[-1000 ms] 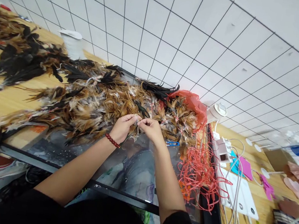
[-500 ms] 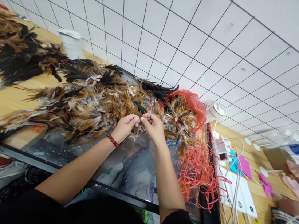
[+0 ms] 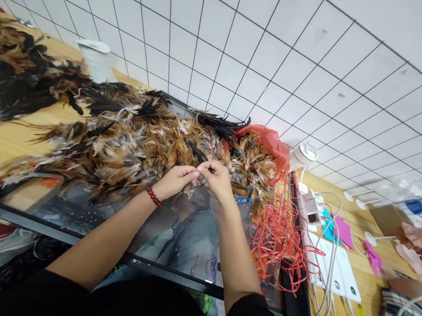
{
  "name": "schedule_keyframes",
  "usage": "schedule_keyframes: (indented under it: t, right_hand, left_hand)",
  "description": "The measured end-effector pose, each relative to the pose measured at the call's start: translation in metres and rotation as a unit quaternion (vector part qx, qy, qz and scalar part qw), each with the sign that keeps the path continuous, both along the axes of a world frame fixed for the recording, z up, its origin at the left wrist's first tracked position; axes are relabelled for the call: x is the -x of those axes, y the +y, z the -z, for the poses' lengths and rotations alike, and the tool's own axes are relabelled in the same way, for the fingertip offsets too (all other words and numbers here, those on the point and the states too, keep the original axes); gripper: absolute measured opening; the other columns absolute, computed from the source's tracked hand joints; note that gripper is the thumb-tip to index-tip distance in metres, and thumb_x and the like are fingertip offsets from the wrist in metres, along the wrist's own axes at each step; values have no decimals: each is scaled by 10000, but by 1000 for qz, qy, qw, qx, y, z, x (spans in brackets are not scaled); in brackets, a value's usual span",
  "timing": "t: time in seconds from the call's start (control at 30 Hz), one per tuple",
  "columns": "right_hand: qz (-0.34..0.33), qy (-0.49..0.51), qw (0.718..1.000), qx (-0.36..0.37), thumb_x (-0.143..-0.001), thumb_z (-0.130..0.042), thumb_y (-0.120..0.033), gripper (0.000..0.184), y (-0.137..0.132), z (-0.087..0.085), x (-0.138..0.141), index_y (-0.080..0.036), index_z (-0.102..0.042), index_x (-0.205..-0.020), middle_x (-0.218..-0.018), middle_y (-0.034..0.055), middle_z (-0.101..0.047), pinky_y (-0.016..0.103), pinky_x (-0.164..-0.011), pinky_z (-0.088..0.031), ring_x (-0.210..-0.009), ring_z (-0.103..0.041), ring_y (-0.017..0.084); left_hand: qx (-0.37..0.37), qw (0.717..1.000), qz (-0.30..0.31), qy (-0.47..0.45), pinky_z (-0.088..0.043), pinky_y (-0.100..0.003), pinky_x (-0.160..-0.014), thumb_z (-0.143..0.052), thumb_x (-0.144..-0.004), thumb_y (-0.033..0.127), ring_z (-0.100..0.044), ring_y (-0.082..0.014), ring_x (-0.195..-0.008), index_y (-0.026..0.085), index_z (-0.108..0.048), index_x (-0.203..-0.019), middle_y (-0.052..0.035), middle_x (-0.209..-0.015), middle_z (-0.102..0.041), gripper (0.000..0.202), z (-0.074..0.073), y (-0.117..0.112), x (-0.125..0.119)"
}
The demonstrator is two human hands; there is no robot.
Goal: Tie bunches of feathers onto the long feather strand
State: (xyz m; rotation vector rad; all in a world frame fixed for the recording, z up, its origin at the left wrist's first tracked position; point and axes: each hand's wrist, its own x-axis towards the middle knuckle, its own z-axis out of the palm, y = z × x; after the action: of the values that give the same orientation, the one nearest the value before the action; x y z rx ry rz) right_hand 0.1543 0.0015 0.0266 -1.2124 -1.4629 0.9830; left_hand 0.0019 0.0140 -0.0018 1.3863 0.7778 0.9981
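My left hand [image 3: 177,180] and my right hand [image 3: 214,175] meet fingertip to fingertip, both pinched closed, just above the near edge of a big heap of brown and black feathers [image 3: 146,144]. Whatever lies between the fingertips is too small to make out. A small pale tip shows just below the pinch, and I cannot tell whether it belongs to a held piece or to the heap. Beneath my forearms lies a dark glossy tray [image 3: 110,217]. To the right of my right hand rest blue clips [image 3: 242,200] and a tangle of red cord [image 3: 278,239].
A red plastic bag [image 3: 271,142] sits behind the feathers, near a white lidded container [image 3: 304,155]. A white vase [image 3: 95,62] stands at the back left. On the right are a white power strip [image 3: 336,268] with loose cables and some pink pieces [image 3: 372,257].
My left hand has shifted slightly left and down, its fingers more stretched toward the right hand. The fingertips remain together. The whole view has moved a little.
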Motion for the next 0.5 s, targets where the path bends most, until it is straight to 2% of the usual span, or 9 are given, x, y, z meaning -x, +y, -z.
schedule_keyframes:
  t: [0.07, 0.13, 0.23, 0.3, 0.33, 0.4, 0.5]
  right_hand:
    - [41, -101, 994, -21, -782, -637, -351, 170, 1, 1, -5, -186, -674, -766, -761, 15, -669, 256, -682, -477, -695, -605, 132]
    - [56, -248, 967, -3, -761, -649, -265, 81, -1, 0, -13, -205, -693, -791, -843, 28, -687, 267, -727, -460, -771, -612, 152]
    - [12, -454, 886, 92, -669, -719, -198, 118, -5, 0, -25, -235, -708, -780, -859, 44, -706, 279, -713, -431, -824, -629, 200]
    - [-11, -525, 842, 125, -672, -707, -182, 91, -6, 2, -28, -222, -706, -754, -850, 73, -714, 282, -696, -419, -840, -640, 226]
    - [-15, -543, 830, 126, -697, -675, -170, 60, -6, 3, -29, -209, -700, -735, -843, 89, -713, 284, -695, -417, -841, -643, 231]
    - [-31, -540, 835, 106, -742, -587, -133, 115, -5, 5, -28, -191, -681, -707, -822, 97, -708, 284, -701, -421, -822, -643, 221]
    - [-15, -427, 904, 0, -794, -513, -125, 161, -2, 1, -28, -191, -660, -791, -825, 55, -692, 268, -725, -440, -802, -628, 178]
  left_hand:
    - [12, 999, -49, -5, -427, -289, -646, -716, -707, 420, -542, -166, -580, 184, -695, -608, -40, -563, -624, 257, 0, 2, 1]
    - [42, 993, -96, -45, -420, -288, -643, -724, -697, 418, -531, -154, -558, 172, -704, -636, -28, -531, -592, 254, -1, 3, 1]
    - [85, 985, -116, -98, -413, -287, -633, -748, -667, 423, -527, -144, -555, 161, -695, -645, -10, -519, -547, 269, -2, 4, 0]
    - [95, 983, -110, -111, -412, -285, -630, -762, -647, 432, -523, -139, -554, 158, -687, -642, 0, -521, -532, 284, -2, 4, -1]
    - [98, 983, -106, -113, -413, -283, -632, -764, -644, 436, -521, -137, -554, 157, -683, -643, 4, -524, -528, 290, -2, 3, -1]
    - [109, 982, -100, -116, -416, -280, -642, -766, -644, 436, -521, -131, -558, 154, -675, -648, 11, -531, -524, 296, -2, 2, -1]
    - [139, 979, -84, -125, -419, -273, -653, -773, -643, 426, -533, -127, -571, 145, -667, -661, 15, -545, -523, 300, -3, 0, -1]
